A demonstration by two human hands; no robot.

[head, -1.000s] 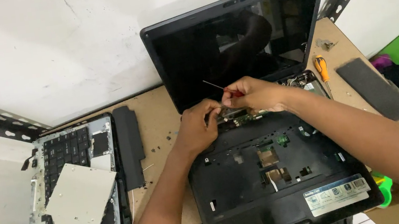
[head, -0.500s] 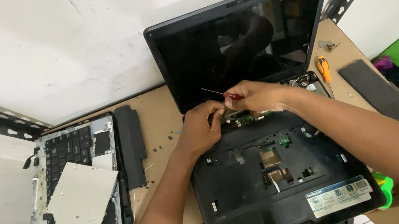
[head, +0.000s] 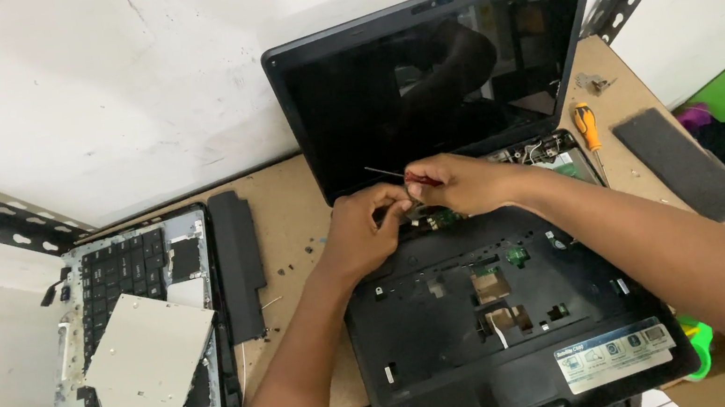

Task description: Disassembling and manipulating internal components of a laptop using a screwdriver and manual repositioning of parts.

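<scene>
— Start with our grip: how were our hands set?
— Our left hand [head: 364, 230] was curled, fingertips pinched close at the laptop's [head: 493, 327] hinge edge; we could not tell whether they held some small part or only steadied the spot. Our right hand [head: 463, 182] was closed around a thin screwdriver [head: 396, 174] with a red handle, its shaft pointing up and left, right in front of the dark screen [head: 443, 69].
— And how far along did the work look, going left to right?
— At the left, the removed keyboard [head: 123, 284] lay on the table [head: 283, 210] with a flat grey drive [head: 150, 361] resting on it, and the long black battery [head: 239, 263] lay just beside. Small loose screws sat on the bare wood near our left wrist. In the middle, the laptop base lay open, keyboard bay bare, ribbon cables and green boards showing. So we judged the stripping well begun, but the top cover and screen were not yet off.
— Anything further right?
— An orange-handled screwdriver [head: 587, 123] and a dark flat panel [head: 683, 163], well apart from our hands
</scene>
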